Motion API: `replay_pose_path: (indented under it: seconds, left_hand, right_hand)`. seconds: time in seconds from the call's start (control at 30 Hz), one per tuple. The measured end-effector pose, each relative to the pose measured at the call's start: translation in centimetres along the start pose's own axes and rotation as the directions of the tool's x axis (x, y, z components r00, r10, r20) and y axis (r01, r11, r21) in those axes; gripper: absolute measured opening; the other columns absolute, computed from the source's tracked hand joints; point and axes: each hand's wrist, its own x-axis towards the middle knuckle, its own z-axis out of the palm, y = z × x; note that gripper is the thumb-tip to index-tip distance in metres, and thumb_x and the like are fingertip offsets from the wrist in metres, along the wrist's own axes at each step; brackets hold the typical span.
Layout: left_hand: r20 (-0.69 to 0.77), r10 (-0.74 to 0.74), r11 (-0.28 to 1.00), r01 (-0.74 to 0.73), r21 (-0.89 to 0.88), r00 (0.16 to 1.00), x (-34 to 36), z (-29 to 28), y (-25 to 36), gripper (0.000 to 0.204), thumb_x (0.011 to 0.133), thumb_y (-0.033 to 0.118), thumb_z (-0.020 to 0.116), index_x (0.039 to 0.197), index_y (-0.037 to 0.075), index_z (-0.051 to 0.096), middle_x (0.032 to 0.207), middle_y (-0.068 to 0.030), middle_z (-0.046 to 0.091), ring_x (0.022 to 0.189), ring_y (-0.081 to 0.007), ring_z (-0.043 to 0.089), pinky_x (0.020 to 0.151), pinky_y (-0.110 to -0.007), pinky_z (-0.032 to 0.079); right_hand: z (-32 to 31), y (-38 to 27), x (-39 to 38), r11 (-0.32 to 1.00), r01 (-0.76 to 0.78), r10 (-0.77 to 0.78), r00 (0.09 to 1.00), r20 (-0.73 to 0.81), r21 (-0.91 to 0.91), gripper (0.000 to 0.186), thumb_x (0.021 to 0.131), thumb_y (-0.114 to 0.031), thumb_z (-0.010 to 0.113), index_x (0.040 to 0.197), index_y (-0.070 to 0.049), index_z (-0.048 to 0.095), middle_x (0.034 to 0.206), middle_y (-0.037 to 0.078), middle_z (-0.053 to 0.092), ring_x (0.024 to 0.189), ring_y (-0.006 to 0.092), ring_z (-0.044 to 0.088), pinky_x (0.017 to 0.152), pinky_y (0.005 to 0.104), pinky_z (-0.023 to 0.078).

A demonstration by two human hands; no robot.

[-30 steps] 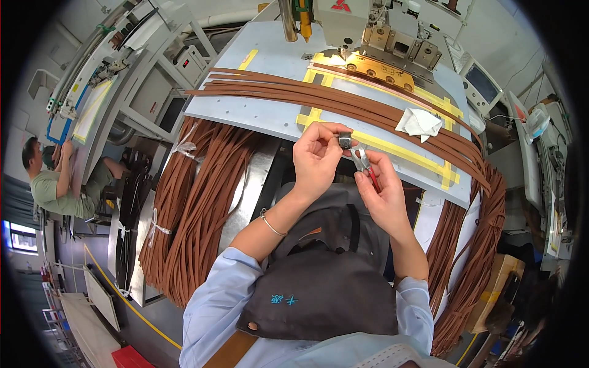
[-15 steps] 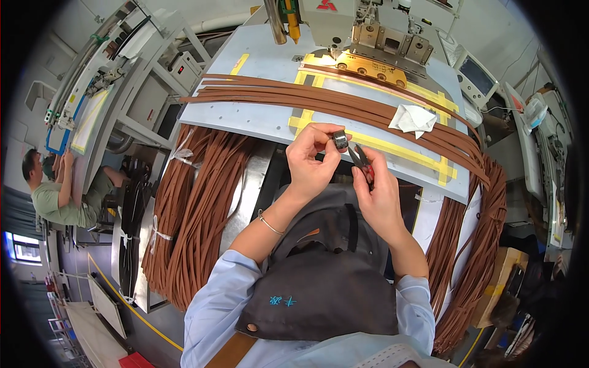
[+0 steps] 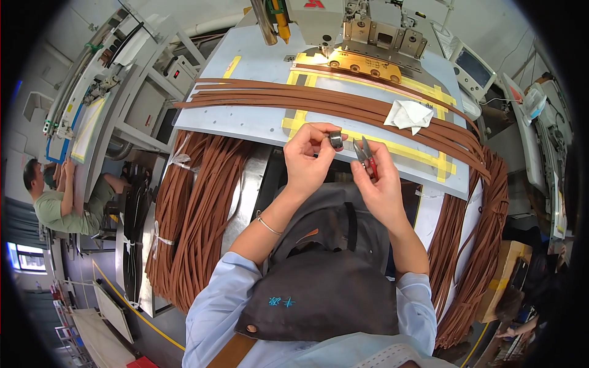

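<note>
My left hand pinches a small dark metal sewing bobbin case between thumb and fingers, in front of the table's near edge. In my right hand is a pair of small thread snips with red handles. Their blades point up and stand apart, a short way to the right of the bobbin case and not touching it. Any thread between them is too fine to make out. Just beyond my hands, yellow tape borders part of the pale work table.
Brown straps lie across the table, a folded white cloth on them. Bundled brown straps hang at the left and right. Behind stands a sewing machine head with a brass-coloured plate. Another person works at far left.
My right hand has drawn the snips slightly away from the bobbin case, and their blades have spread apart. My left hand keeps its pinch. The whole view has shifted a little.
</note>
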Motion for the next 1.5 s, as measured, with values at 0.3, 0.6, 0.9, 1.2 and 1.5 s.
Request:
replay_pose_path:
  seconds: [0.3,0.6,0.9,1.2,1.5]
  left_hand:
    - [0.079,-0.185,0.974,0.193,-0.117,0.980,0.5,0.1,-0.1,0.005,0.083,-0.006,0.051,0.082,-0.001,0.049,0.097,-0.0100,0.057,0.075,-0.0091,0.057,0.058,-0.020,0.052]
    - [0.141,-0.146,0.989,0.148,-0.002,0.979,0.4,0.8,0.6,0.015,0.079,-0.009,0.050,0.092,-0.002,0.054,0.097,-0.0084,0.053,0.078,-0.0099,0.056,0.054,-0.020,0.052]
    - [0.360,-0.034,0.964,-0.065,0.259,0.932,1.4,0.6,1.4,0.034,0.071,-0.011,0.058,0.103,-0.001,0.057,0.103,-0.0104,0.051,0.083,-0.0153,0.057,0.062,-0.022,0.056]
    - [0.416,-0.055,0.962,-0.063,0.266,0.908,1.9,0.1,1.1,0.032,0.069,-0.013,0.059,0.100,-0.003,0.057,0.103,-0.0105,0.052,0.086,-0.0143,0.056,0.066,-0.022,0.057]
    - [0.343,-0.160,0.978,0.102,0.181,0.926,2.0,0.0,0.9,0.030,0.073,-0.009,0.060,0.102,-0.002,0.057,0.101,-0.0076,0.053,0.084,-0.0125,0.056,0.066,-0.023,0.057]
  right_hand:
    - [-0.8,1.0,2.9,0.965,0.226,-0.229,0.974,-0.004,-0.130,0.030,0.075,-0.002,0.065,0.103,-0.001,0.056,0.084,0.000,0.051,0.054,0.0040,0.039,0.047,0.0195,0.031]
    - [-1.4,1.8,2.9,0.982,-0.021,0.006,0.997,0.079,0.188,0.027,0.076,0.001,0.063,0.102,0.000,0.056,0.066,-0.005,0.048,0.055,-0.0005,0.039,0.050,0.0162,0.033]
    - [-2.9,1.2,3.4,0.959,-0.121,0.089,0.987,0.132,0.257,0.026,0.080,0.000,0.062,0.105,0.002,0.056,0.069,-0.002,0.055,0.060,0.0032,0.053,0.056,0.0183,0.045]
    - [-3.3,1.8,3.6,0.948,-0.092,0.033,0.981,0.193,0.306,0.026,0.080,0.004,0.057,0.106,0.005,0.053,0.090,0.007,0.060,0.077,0.0112,0.061,0.069,0.0222,0.049]
    - [-2.9,2.0,3.3,0.949,-0.149,0.120,0.986,0.118,0.279,0.028,0.080,0.001,0.057,0.108,0.003,0.051,0.088,0.005,0.057,0.070,0.0088,0.059,0.062,0.0212,0.047]
